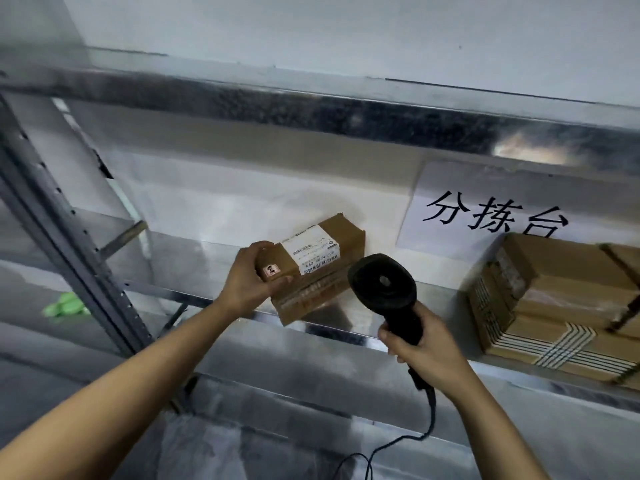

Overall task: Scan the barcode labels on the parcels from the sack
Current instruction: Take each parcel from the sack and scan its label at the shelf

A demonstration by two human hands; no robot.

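Resting on the front edge of the metal shelf (381, 337), the parcel (317, 268) lies with its white label (313, 252) turned up and toward the person, evidently so the barcodes face the reader. Left hand (251, 282) grips the parcel's near left corner, fingers over the top and thumb along the front face, apparently to steady and tilt it; the label itself is left uncovered. Right hand (422, 344) is wrapped round the handle of the black scanner (382, 285), whose head is raised just beside the parcel's right end and aimed toward it. Its cable (431, 420) hangs down below the hand.

Further right on the same shelf, a stack of taped boxes (561, 306) sits well apart from the parcel, beneath a paper sign (495, 209) on the wall. A green object (65, 306) lies low at left, behind the rack upright (69, 233); too blurred to identify. Nothing stands between scanner and label.
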